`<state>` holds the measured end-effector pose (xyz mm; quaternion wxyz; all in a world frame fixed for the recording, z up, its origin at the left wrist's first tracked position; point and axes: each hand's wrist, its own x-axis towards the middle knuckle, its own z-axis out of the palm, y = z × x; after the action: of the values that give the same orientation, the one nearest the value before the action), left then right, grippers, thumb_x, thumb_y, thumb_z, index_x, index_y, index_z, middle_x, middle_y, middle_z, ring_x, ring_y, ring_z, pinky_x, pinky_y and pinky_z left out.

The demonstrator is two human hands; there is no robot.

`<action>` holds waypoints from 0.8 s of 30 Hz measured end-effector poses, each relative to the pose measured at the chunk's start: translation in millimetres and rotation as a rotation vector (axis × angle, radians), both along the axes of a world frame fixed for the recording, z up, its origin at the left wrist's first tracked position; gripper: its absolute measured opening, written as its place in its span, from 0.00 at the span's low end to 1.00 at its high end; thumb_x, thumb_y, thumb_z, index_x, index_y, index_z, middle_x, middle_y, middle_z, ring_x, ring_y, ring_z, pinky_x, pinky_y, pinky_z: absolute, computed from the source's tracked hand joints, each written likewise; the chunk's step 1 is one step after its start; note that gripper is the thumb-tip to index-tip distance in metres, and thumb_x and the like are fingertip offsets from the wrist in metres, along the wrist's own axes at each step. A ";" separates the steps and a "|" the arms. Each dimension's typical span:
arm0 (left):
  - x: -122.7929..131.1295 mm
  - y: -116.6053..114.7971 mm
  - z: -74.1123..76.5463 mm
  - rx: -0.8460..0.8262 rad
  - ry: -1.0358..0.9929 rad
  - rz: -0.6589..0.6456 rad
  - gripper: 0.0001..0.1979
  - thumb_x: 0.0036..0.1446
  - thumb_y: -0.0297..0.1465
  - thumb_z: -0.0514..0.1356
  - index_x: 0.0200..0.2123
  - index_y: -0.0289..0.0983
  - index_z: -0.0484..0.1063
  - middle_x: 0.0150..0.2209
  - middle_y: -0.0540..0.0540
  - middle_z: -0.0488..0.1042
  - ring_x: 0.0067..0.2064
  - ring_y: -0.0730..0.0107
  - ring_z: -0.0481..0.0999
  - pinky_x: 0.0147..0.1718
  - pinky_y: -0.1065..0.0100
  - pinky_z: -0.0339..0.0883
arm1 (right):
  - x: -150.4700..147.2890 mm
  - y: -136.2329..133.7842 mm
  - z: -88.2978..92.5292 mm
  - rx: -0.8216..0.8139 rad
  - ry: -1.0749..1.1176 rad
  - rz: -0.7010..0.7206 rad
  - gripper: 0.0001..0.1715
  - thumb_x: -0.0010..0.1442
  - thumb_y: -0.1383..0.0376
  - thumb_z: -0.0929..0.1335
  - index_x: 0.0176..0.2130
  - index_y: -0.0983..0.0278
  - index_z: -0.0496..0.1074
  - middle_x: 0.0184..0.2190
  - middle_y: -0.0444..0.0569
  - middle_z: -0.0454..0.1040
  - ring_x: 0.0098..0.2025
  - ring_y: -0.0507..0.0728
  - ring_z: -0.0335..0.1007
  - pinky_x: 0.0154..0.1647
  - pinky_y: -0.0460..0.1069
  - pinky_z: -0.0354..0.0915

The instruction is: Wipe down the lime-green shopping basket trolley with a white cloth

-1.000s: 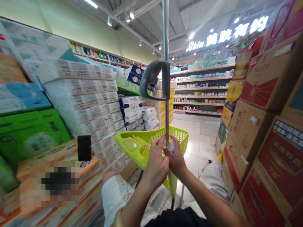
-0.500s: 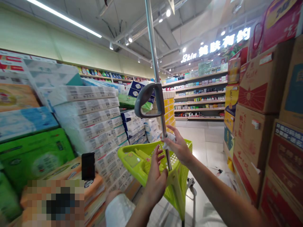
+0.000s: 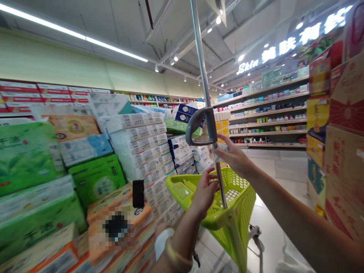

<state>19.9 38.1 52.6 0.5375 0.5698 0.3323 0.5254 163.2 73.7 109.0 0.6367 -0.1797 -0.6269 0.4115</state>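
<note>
A tall metal pole (image 3: 202, 66) rises from the rim of a lime-green shopping cart (image 3: 237, 216), with a grey loop handle (image 3: 200, 127) fixed partway up. Just under that handle, my right hand (image 3: 234, 153) pinches a crumpled white tissue (image 3: 221, 151) against the pole. My left hand (image 3: 205, 191) is lower, beside the pole on its left, in front of the basket. Its fingers are apart and slightly curled, and nothing shows in them. Whether its fingertips touch the pole I cannot tell.
Stacked white tissue packs (image 3: 142, 140) and green packs (image 3: 96, 182) rise on the left. A black phone-like object (image 3: 138, 193) stands on orange packs (image 3: 145, 216). Cardboard boxes (image 3: 345, 167) line the right; stocked shelves (image 3: 267, 117) stand behind.
My right hand and the tissue have slid up the pole to just beneath the grey handle. My left hand has also risen beside the pole. The view has turned left.
</note>
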 end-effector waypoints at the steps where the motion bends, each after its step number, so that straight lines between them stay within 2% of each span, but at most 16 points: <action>1: 0.9 0.3 0.5 -0.007 0.009 0.004 0.22 0.47 0.26 0.61 0.48 0.40 0.69 0.42 0.45 0.72 0.38 0.70 0.73 0.41 0.65 0.67 | -0.5 0.7 6.2 0.020 0.019 -0.006 0.39 0.52 0.56 0.74 0.58 0.57 0.59 0.38 0.45 0.76 0.41 0.56 0.74 0.40 0.51 0.71; 3: 2.2 1.2 -0.1 0.000 0.030 0.003 0.23 0.45 0.23 0.60 0.48 0.40 0.69 0.41 0.46 0.72 0.37 0.72 0.72 0.40 0.67 0.67 | -2.6 1.4 9.8 0.039 0.035 -0.017 0.39 0.51 0.55 0.74 0.58 0.56 0.59 0.36 0.44 0.76 0.40 0.55 0.74 0.39 0.50 0.70; 4: 2.5 1.9 -1.1 0.013 0.033 0.000 0.23 0.45 0.22 0.60 0.48 0.40 0.69 0.41 0.46 0.72 0.37 0.72 0.72 0.39 0.68 0.66 | -3.9 1.3 6.1 0.031 0.030 -0.019 0.39 0.51 0.54 0.74 0.58 0.57 0.59 0.35 0.44 0.76 0.39 0.55 0.73 0.38 0.49 0.70; 8: 3.0 6.0 -6.3 0.051 0.011 0.033 0.24 0.43 0.21 0.61 0.46 0.40 0.70 0.41 0.46 0.72 0.38 0.71 0.72 0.39 0.68 0.67 | -8.0 -2.3 -29.0 -0.065 -0.046 -0.010 0.40 0.52 0.53 0.73 0.58 0.59 0.58 0.33 0.43 0.75 0.35 0.54 0.73 0.36 0.49 0.69; 10: 3.0 7.5 -6.4 0.056 0.025 0.053 0.21 0.43 0.22 0.61 0.43 0.39 0.71 0.41 0.46 0.73 0.38 0.71 0.72 0.39 0.68 0.67 | -9.1 -4.0 -38.3 -0.085 -0.062 -0.013 0.39 0.52 0.53 0.73 0.58 0.59 0.58 0.34 0.43 0.75 0.35 0.54 0.73 0.36 0.49 0.69; 12: 2.7 7.5 -3.8 0.071 0.066 0.044 0.16 0.44 0.23 0.61 0.39 0.38 0.73 0.38 0.47 0.74 0.36 0.71 0.72 0.39 0.69 0.67 | -9.9 -4.8 -32.2 -0.077 -0.050 -0.015 0.38 0.52 0.54 0.73 0.57 0.59 0.58 0.34 0.43 0.74 0.35 0.54 0.73 0.36 0.49 0.69; 17: 0.1 4.0 5.6 0.109 0.150 0.011 0.12 0.46 0.26 0.60 0.37 0.37 0.75 0.36 0.48 0.76 0.36 0.70 0.73 0.38 0.69 0.67 | -14.1 -5.7 7.2 -0.011 0.065 -0.002 0.40 0.52 0.56 0.72 0.58 0.59 0.55 0.34 0.43 0.74 0.34 0.53 0.71 0.35 0.48 0.67; 20: -3.3 4.4 7.4 0.100 0.145 0.010 0.13 0.46 0.28 0.61 0.39 0.38 0.75 0.38 0.46 0.77 0.37 0.69 0.75 0.38 0.68 0.69 | -18.8 -6.3 6.0 -0.028 0.094 -0.005 0.41 0.50 0.60 0.72 0.58 0.58 0.54 0.34 0.43 0.74 0.33 0.53 0.70 0.32 0.47 0.66; 24: -10.5 7.7 15.7 0.116 0.072 0.078 0.21 0.46 0.30 0.65 0.46 0.39 0.72 0.43 0.44 0.76 0.39 0.67 0.76 0.39 0.66 0.71 | -21.1 -7.6 -2.1 -0.135 0.122 0.003 0.43 0.44 0.66 0.71 0.57 0.60 0.53 0.32 0.42 0.73 0.32 0.54 0.69 0.30 0.47 0.64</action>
<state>9.4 45.8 68.3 0.4705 0.6050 0.3423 0.5435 142.1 66.1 106.9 0.6596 -0.1958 -0.5580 0.4640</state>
